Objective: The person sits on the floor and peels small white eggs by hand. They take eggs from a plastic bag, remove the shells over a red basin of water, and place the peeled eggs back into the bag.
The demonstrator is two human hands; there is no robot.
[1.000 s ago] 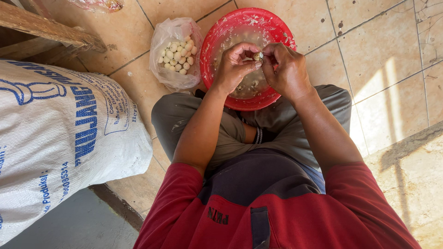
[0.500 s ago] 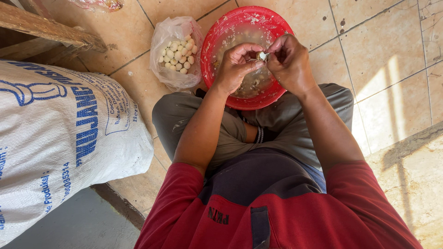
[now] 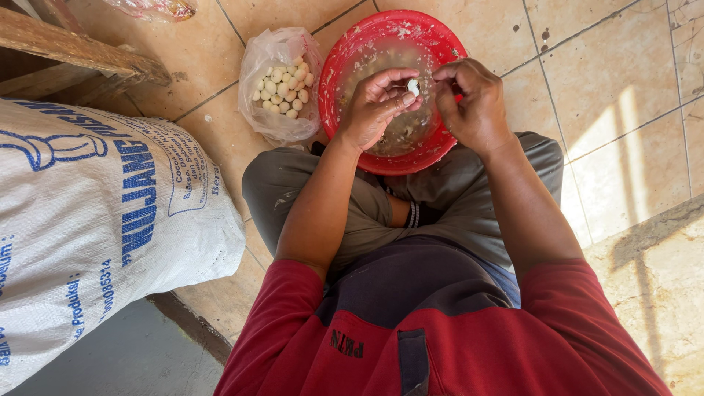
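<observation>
I sit on a tiled floor with a red plastic basin (image 3: 352,55) in front of my knees, holding water and bits of peel. Above the basin, my left hand (image 3: 375,106) pinches a small white peeled piece (image 3: 413,87) between thumb and fingertips. My right hand (image 3: 473,103) is beside it, fingers curled, its fingertips at the same piece. A clear plastic bag (image 3: 275,77) of several small pale round pieces lies just left of the basin.
A large white printed sack (image 3: 95,220) lies on the floor at my left. A wooden beam (image 3: 73,51) crosses the top left corner. Another plastic bag (image 3: 150,7) lies at the top edge. Beige floor tiles (image 3: 601,66) spread to the right.
Both hands stay over the basin. The fingers have shifted around the small white piece, and the right hand has opened a little away from the left.
</observation>
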